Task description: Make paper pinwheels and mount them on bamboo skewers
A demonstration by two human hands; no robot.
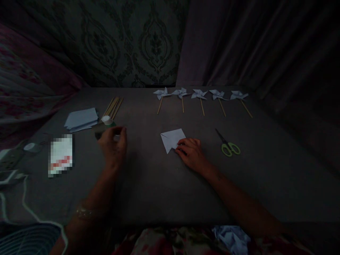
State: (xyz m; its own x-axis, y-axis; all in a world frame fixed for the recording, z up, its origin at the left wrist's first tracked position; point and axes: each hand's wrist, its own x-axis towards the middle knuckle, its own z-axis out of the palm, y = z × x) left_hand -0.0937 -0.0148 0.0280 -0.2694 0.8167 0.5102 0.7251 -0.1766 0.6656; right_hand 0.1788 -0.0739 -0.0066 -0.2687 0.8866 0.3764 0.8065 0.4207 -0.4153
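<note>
I read this as shaping the folded paper (172, 138) on the bench (164, 194): my right hand (193, 152) pinches its four-o'clock edge. At nine o'clock, my left hand (113, 141) is blurred; I can't tell whether it grips anything. Next likely calls for steadying the folds.

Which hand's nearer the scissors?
Right. The right hand touches the white paper, left of the scissors; the left hand is farther left, past the paper, near the wooden sticks.

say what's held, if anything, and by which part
Right hand: white paper, held by its near right edge. Left hand: too blurred to tell.
</note>
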